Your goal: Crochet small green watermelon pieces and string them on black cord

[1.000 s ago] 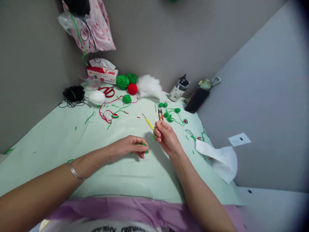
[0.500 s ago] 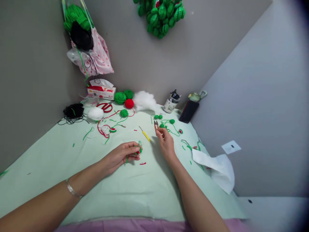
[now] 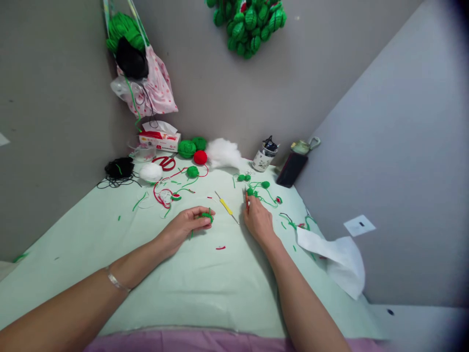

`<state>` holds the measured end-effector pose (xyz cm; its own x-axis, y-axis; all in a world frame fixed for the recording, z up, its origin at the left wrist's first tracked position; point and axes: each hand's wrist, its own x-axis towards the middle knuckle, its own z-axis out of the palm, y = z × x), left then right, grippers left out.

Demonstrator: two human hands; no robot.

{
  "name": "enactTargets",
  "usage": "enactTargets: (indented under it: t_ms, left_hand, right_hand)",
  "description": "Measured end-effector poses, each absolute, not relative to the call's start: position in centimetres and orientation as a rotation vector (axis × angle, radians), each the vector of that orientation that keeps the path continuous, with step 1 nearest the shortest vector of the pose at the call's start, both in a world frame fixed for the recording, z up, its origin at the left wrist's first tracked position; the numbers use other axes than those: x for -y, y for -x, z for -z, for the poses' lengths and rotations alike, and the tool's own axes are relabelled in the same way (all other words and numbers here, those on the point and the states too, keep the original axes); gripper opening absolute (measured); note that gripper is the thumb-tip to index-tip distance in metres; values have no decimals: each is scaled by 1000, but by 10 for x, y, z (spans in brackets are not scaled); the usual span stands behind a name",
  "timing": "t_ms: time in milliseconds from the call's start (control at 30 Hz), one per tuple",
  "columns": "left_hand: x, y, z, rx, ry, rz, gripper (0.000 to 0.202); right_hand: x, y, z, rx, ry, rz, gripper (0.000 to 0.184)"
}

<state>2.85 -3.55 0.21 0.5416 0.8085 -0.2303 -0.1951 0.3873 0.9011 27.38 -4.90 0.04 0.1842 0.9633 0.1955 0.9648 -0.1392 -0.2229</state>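
My left hand [image 3: 185, 226] rests on the pale green tablecloth [image 3: 205, 283], its fingers pinched on a small green crochet piece [image 3: 207, 215] with a yarn tail. My right hand [image 3: 258, 220] lies palm down a little to the right, fingers closed over orange-handled thread snips [image 3: 246, 201], of which only a sliver shows. Between the two hands lies a yellow-handled crochet hook [image 3: 227, 207]. Small green crochet balls [image 3: 256, 188] with loose yarn sit just beyond my right fingertips.
At the back stand a tissue box [image 3: 159, 141], red scissors [image 3: 164, 163], green yarn [image 3: 186, 148], red yarn [image 3: 200, 157], a white ball [image 3: 151, 172], black yarn [image 3: 119, 167], stuffing [image 3: 223, 152], a jar [image 3: 264, 157]. White paper [image 3: 333, 252] lies right. A bag [image 3: 146, 83] hangs on the wall.
My right hand dropped from a raised pinch to the table and moved onto the snips. My left hand stayed put with the green piece. The view tilted upward.
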Motion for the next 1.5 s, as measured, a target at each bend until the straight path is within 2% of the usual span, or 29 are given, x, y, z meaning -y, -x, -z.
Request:
enactTargets:
  t_ms: [200, 300, 467, 567, 700, 800, 900, 1067, 1500]
  left_hand:
    - [35, -28, -2, -706, -910, -702, 31]
    - [36, -28, 0, -692, -907, -703, 30]
    - [38, -29, -5, -682, -907, -741, 25]
    - [39, -29, -9, -715, -933, -753, 28]
    - [38, -27, -9, -764, -997, -791, 28]
    - [37, -27, -5, -769, -1009, -813, 30]
    - [37, -27, -3, -774, -1011, -821, 32]
    - [37, -26, -4, -782, -1035, -821, 35]
    - [38, -29, -1, -806, -1158, -825, 37]
  right_hand:
    - [43, -275, 4, 1877, 2214, 98, 23]
    - [40, -276, 6, 1856, 2215, 76, 18]
    - [42, -280, 6, 1784, 2190, -5, 22]
    - [43, -282, 6, 1697, 2150, -99, 12]
    - [41, -285, 4, 1584, 2030, -277, 25]
    - [42, -286, -2, 1546, 1854, -543, 32]
    - [47, -279, -11, 1523, 1661, -805, 35]
    - [61, -259, -25, 1534, 1465, -1048, 44]
    - [72, -238, -23, 1774, 1480, -1034, 40]
